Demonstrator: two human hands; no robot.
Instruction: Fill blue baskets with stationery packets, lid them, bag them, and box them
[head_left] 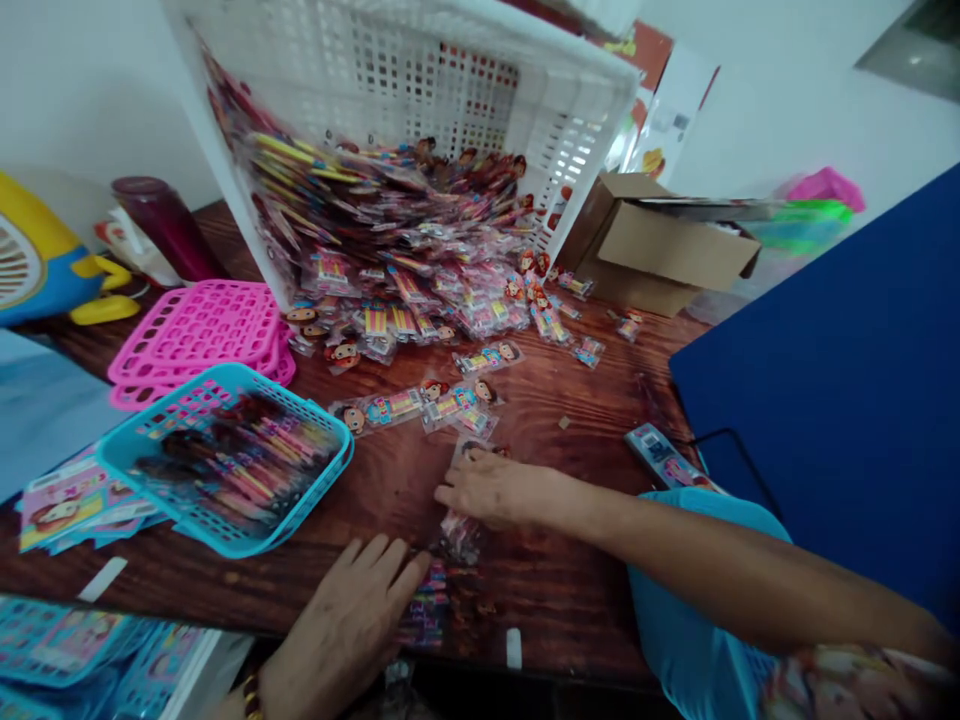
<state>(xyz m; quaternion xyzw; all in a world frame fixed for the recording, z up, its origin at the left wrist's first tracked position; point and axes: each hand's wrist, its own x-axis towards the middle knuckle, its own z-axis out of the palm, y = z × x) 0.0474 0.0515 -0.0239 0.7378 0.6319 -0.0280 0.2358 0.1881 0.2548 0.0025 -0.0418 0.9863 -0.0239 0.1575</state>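
Observation:
My left hand [349, 610] lies at the table's front edge, its fingers stretched out and slightly apart. Its thumb side touches a stack of small packets with dark, colourful print [426, 608], partly hidden by the hand. Just beyond it, my right hand [491, 488] reaches in from the right, fingers curled down over a clear plastic packet [459, 535] with pinkish contents. The fingertips are blurred, and part of the packet is covered. Further back lie several loose doll-head packets [457, 400] with striped coloured pieces inside.
A white crate [225, 190] on its side spills many packets [420, 240] onto the table. Left stands a blue basket [225, 545] of packets beside pink baskets [199, 325] and printed cards [67, 505]. Right are a cardboard box [652, 250], a blue panel [825, 370] and a blue bin [660, 620].

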